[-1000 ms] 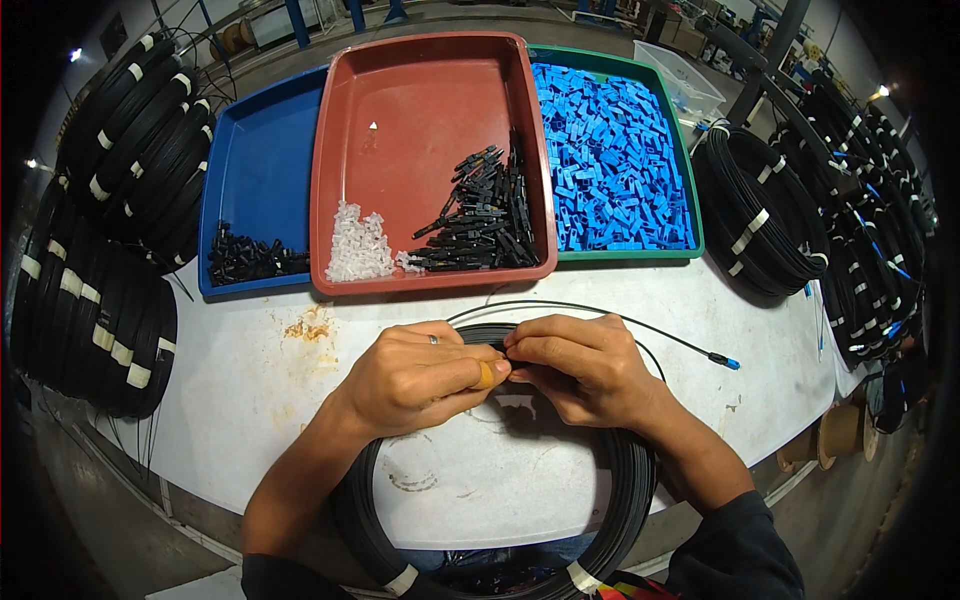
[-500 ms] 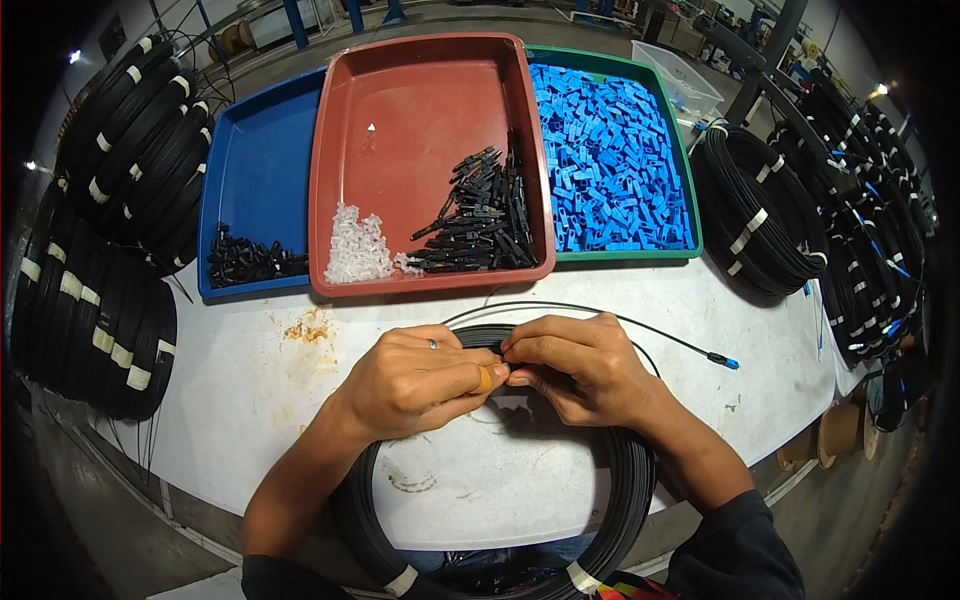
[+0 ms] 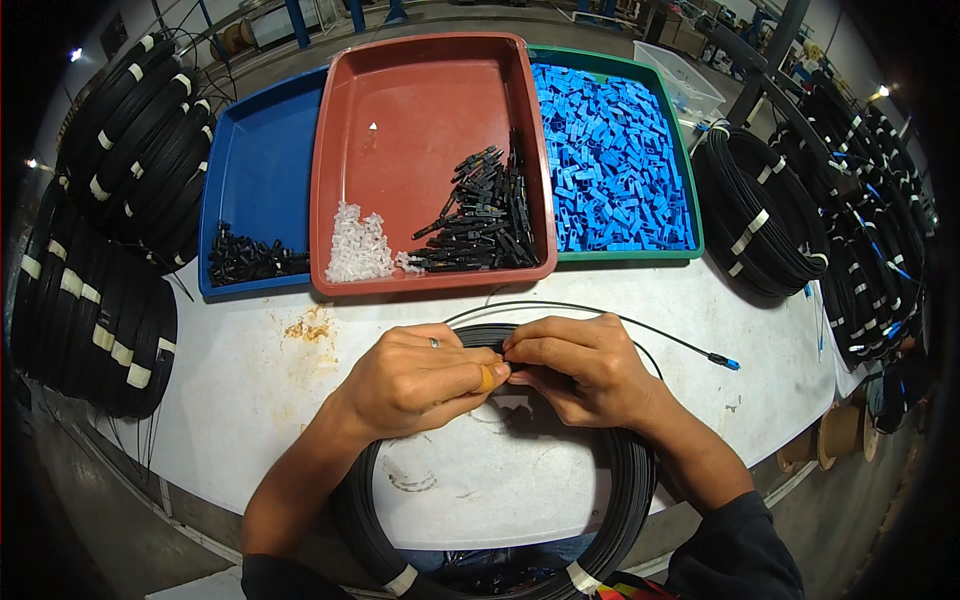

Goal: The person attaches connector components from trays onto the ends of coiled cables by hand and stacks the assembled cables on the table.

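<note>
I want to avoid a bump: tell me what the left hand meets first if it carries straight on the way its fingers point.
The left hand points to the person's right, so it meets the right hand at once; their fingertips already touch over the black cable coil.

- One view only, from a camera worn on the person's head, looking steeply down and forward at the white table [image 3: 250, 400].
- It sits close: both forearms enter from the lower edge, and the left hand [image 3: 420, 380] and right hand [image 3: 585, 365] meet at the middle of the frame.
- The wide fisheye lens bends straight edges: the red plastic tray [image 3: 425, 100] at upper centre bows outward, and the frame's corners are dark.
</note>
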`<state>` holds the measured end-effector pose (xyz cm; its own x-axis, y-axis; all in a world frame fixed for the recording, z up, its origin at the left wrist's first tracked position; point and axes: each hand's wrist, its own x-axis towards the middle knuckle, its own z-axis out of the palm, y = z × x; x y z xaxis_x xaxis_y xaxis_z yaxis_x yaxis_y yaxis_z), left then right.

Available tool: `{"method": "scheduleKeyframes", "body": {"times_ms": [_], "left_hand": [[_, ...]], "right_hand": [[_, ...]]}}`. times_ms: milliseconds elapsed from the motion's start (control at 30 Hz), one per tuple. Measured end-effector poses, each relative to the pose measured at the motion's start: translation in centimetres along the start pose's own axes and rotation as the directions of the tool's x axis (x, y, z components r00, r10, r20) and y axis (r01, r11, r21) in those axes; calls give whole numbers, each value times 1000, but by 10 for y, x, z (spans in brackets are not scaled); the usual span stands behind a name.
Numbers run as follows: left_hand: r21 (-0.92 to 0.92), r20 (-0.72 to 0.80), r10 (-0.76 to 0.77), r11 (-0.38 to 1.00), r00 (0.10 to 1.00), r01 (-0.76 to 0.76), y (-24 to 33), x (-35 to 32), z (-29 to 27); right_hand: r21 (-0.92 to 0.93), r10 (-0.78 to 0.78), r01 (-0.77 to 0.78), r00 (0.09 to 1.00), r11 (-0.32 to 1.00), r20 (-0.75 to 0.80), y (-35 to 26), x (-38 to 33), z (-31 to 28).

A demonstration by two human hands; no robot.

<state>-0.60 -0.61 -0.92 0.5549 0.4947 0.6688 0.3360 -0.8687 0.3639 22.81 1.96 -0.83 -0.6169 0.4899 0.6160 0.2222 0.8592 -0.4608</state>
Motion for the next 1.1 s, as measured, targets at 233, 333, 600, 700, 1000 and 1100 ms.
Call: {"method": "scheduleKeyframes", "body": {"times_ms": [233,333,600,700,1000,1100], "left_hand": [[-21,-22,3,1000,1000,-3,-2,0,1],[-8,-3,21,1000,1000,-21,-1,1,1],[-14,-5,0,1000,1000,0,-1,-1,0],[-13,13,8,1000,1000,-8,0,1,0],[-26,14,-10,1000,1000,10,0,1,0],[-33,28,-17,999,999,18,0,0,0]], "right_hand": [[12,7,-7,1000,1000,0,0,1,1],[6,2,-2,1000,1000,-4,0,0,0],[23,10,-9,1000,1000,-12,1,0,1],[9,-2,1,1000,1000,11,2,-2,-1],[3,22,-22,1000,1000,-7,1,-2,-1],[40,-3,2,1000,999,11,4,-2,1]]}}
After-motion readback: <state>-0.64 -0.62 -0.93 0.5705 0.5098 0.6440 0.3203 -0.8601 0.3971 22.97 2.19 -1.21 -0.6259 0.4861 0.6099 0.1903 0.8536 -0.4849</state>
